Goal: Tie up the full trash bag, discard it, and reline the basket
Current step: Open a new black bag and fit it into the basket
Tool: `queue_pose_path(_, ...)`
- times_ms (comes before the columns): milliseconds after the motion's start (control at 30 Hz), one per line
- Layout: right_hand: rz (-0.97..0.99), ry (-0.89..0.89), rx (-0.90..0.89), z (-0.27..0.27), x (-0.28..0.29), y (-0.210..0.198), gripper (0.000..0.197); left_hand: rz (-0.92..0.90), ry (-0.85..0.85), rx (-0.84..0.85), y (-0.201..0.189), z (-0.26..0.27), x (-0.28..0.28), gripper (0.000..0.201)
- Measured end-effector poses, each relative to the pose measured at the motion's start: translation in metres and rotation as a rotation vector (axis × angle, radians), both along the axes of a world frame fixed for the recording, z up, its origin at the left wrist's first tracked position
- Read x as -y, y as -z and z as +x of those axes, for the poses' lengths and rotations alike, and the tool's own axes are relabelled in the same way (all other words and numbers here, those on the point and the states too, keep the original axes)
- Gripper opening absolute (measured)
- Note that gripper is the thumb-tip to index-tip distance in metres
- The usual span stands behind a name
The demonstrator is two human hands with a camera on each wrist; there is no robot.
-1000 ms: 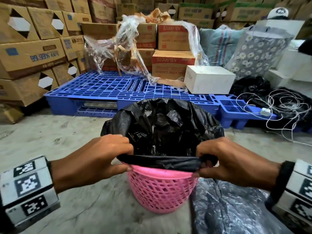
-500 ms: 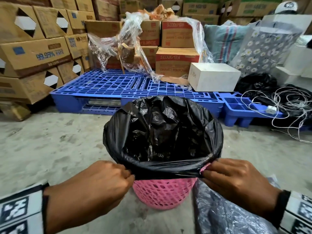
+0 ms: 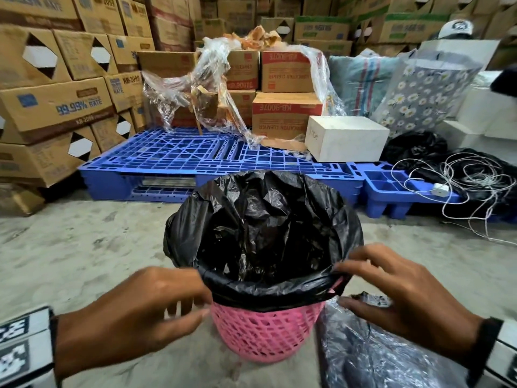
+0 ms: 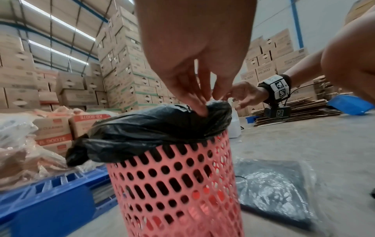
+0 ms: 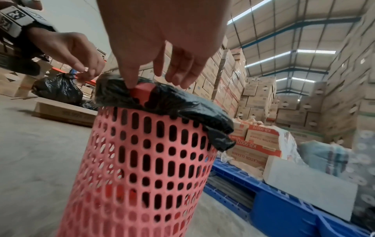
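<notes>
A pink perforated basket (image 3: 265, 334) stands on the concrete floor, lined with a black trash bag (image 3: 268, 233) whose edge is folded down over the rim. My left hand (image 3: 195, 301) is at the near-left rim with its fingers loose. In the left wrist view the fingertips (image 4: 201, 110) hang down onto the folded plastic. My right hand (image 3: 344, 278) is spread at the near-right rim. Its index fingertip (image 5: 130, 85) touches the liner beside a small bare patch of pink rim (image 5: 142, 91). Neither hand grips anything.
A flat plastic-wrapped pack (image 3: 377, 348) lies on the floor right of the basket. A blue pallet (image 3: 195, 155) with boxes, loose film and a white box (image 3: 347, 138) is behind. Tangled cables (image 3: 461, 177) lie far right. A tied black bag (image 5: 56, 88) sits farther off.
Both hands pinched the liner's near edge and drew it down over the rim; now their fingers have loosened and let go, only touching the folded edge.
</notes>
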State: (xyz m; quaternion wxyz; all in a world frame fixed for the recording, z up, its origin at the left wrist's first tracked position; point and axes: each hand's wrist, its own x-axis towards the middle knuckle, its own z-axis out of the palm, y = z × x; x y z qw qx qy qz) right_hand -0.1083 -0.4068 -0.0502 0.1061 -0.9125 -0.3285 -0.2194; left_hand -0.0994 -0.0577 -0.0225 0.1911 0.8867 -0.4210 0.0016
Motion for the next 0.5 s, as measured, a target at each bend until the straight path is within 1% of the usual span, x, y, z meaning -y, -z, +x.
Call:
queue_pose_path(33, -0.02, 0.008, -0.033, 0.005, -0.002, -0.006, 0.046, 0.003, -0.024, 0.122, 0.001, 0.005, 0.0, 0.012)
queue_pose_path(67, -0.054, 0.0, -0.078, 0.009, -0.004, -0.009, 0.053, 0.039, -0.046, 0.221, 0.002, 0.012, 0.003, 0.029)
queue_pose_path(100, -0.091, -0.022, -0.133, 0.015, -0.009, -0.012, 0.058, 0.117, -0.072, 0.292, 0.002, 0.021, 0.006, 0.048)
queue_pose_path(133, -0.122, -0.047, -0.187, 0.02, -0.013, -0.012, 0.059, 0.218, -0.083, 0.361, 0.002, 0.031, 0.01, 0.064)
queue_pose_path(167, -0.143, -0.069, -0.226, 0.024, -0.018, -0.011, 0.055, 0.331, -0.082, 0.391, 0.004, 0.039, 0.011, 0.073)
queue_pose_path(200, -0.161, -0.085, -0.245, 0.026, -0.023, -0.009, 0.048, 0.425, -0.081, 0.377, 0.007, 0.047, 0.012, 0.074)
queue_pose_path(233, -0.172, -0.094, -0.247, 0.028, -0.025, -0.008, 0.041, 0.485, -0.084, 0.336, 0.006, 0.052, 0.012, 0.071)
queue_pose_path(300, -0.189, -0.1, -0.22, 0.029, -0.024, -0.006, 0.032, 0.474, -0.071, 0.331, 0.01, 0.055, 0.007, 0.065)
queue_pose_path(400, -0.243, -0.113, -0.218, 0.025, -0.015, -0.007, 0.028, 0.478, -0.065, 0.356, 0.011, 0.039, 0.006, 0.046)
queue_pose_path(500, -0.247, -0.16, -0.238, 0.017, -0.01, -0.007, 0.025, 0.436, -0.022, 0.332, 0.012, 0.016, 0.001, 0.038)
